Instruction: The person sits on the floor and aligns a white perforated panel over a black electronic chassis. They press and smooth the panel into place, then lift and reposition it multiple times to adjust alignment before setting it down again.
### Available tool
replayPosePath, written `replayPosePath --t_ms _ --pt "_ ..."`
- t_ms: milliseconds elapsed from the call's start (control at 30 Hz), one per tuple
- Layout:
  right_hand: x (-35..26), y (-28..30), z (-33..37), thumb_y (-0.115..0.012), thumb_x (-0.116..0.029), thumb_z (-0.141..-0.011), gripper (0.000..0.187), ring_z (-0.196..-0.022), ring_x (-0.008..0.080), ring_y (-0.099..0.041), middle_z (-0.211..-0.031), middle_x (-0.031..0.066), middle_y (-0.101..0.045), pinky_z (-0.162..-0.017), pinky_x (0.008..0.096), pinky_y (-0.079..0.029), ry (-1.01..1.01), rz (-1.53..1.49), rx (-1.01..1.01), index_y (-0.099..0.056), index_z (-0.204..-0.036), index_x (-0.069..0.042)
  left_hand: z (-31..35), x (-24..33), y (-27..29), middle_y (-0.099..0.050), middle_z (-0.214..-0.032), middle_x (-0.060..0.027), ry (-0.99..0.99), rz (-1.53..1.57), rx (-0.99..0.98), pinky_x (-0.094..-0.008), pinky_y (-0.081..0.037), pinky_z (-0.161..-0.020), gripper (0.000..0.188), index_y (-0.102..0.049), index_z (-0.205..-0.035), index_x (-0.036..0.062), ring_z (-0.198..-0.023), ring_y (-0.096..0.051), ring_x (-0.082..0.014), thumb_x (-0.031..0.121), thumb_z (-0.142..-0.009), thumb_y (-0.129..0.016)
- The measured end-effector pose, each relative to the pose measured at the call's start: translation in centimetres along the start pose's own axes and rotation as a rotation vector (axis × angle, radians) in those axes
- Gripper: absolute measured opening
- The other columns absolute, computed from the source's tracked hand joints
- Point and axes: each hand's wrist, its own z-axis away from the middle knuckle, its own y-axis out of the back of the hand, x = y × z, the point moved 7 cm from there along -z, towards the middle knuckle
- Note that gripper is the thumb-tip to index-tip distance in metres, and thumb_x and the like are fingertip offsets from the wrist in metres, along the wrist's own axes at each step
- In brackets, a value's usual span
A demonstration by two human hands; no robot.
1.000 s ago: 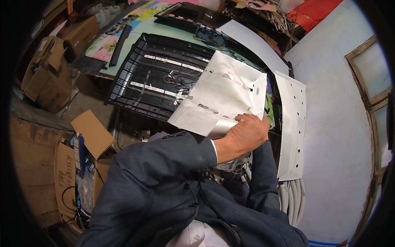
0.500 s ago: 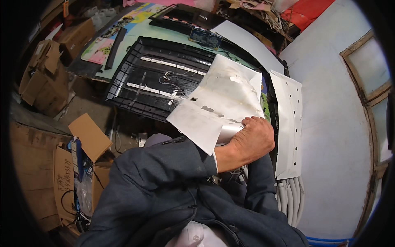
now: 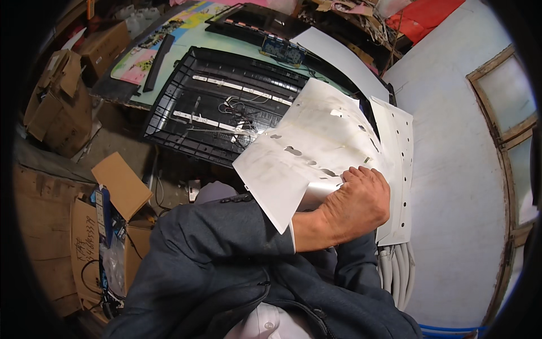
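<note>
My left hand (image 3: pixel 359 202), reaching across to the right, is closed on the near right edge of a white reflector sheet (image 3: pixel 316 133). The thin sheet is bent and folded, has several ragged holes and carries grey smudges. Its folded left corner hangs over my left forearm. My right sleeve (image 3: pixel 357 265) rises behind the left wrist, but my right hand is hidden behind the left hand and the sheet. Beyond the sheet lies a black TV back shell (image 3: pixel 186 101) with white LED strips (image 3: pixel 203 120) and loose wires in it, partly covered by the sheet.
A second white sheet with holes (image 3: pixel 395 158) stands along the right wall, above grey tubes (image 3: pixel 398 277). A green circuit board (image 3: pixel 282 51) and a dark panel (image 3: pixel 271 22) lie on the far table. Cardboard boxes (image 3: pixel 65 101) stand at left; an open carton (image 3: pixel 84 248) is lower left.
My left hand has moved slightly right and nearer, still closed on the reflector sheet. The sheet has shifted along and spread wider at its right side.
</note>
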Motion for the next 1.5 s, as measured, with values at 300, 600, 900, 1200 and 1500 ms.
replayPosePath --t_ms 300,600,900,1200,1500 --pt "11.2 -3.9 1.2 -0.067 -0.012 -0.078 0.015 -0.082 0.0322 -0.071 -0.082 0.0154 -0.072 -0.08 0.0387 -0.057 -0.207 -0.005 -0.312 -0.07 -0.079 0.003 1.1 0.3 0.6 -0.07 -0.082 -0.0255 -0.049 0.095 0.035 -0.034 -0.059 -0.064 0.036 -0.069 -0.099 -0.0149 -0.072 -0.071 -0.0301 0.015 -0.081 -0.061" --pt "31.3 -12.6 8.1 -0.068 -0.018 -0.08 0.025 -0.084 0.0354 -0.07 -0.086 0.019 -0.072 -0.08 0.0415 -0.055 -0.544 -0.033 -0.706 -0.069 -0.088 0.005 0.5 -1.4 5.1 -0.069 -0.082 -0.0273 -0.049 0.152 0.141 -0.0303 -0.059 -0.064 0.036 -0.068 -0.097 -0.0164 -0.071 -0.071 -0.0298 0.014 -0.079 -0.059" --pt "37.7 -16.1 11.9 -0.07 -0.025 -0.083 0.036 -0.087 0.0386 -0.069 -0.09 0.0226 -0.071 -0.079 0.0443 -0.052 -0.626 -0.08 -0.754 -0.068 -0.097 0.008 -1.4 -6.7 7.4 -0.055 -0.065 -0.0079 0.075 0.172 0.154 -0.0317 -0.048 -0.046 0.023 -0.062 -0.095 -0.0081 -0.055 -0.059 -0.0154 0.009 -0.08 -0.063" --pt "37.3 -15.2 11.2 -0.07 -0.032 -0.081 0.043 -0.094 0.0477 -0.065 -0.095 0.0311 -0.068 -0.084 0.0491 -0.05 -0.602 0.034 -0.738 -0.068 -0.093 0.009 -4.8 -12.6 8.4 -0.062 -0.07 -0.02 0.139 0.27 0.197 -0.0413 -0.051 -0.058 0.012 -0.065 -0.097 -0.0005 -0.063 -0.066 -0.0348 -0.002 -0.085 -0.062" --pt "35.9 -15.8 11.6 -0.07 -0.032 -0.082 0.044 -0.097 0.0474 -0.065 -0.098 0.0317 -0.068 -0.085 0.05 -0.05 -0.612 0.002 -0.771 -0.067 -0.094 0.01 -7.6 -13.6 10.7 -0.058 -0.067 -0.0268 0.239 0.351 0.228 -0.0409 -0.047 -0.058 0.009 -0.057 -0.073 -0.0083 -0.062 -0.064 -0.0345 -0.009 -0.082 -0.058"
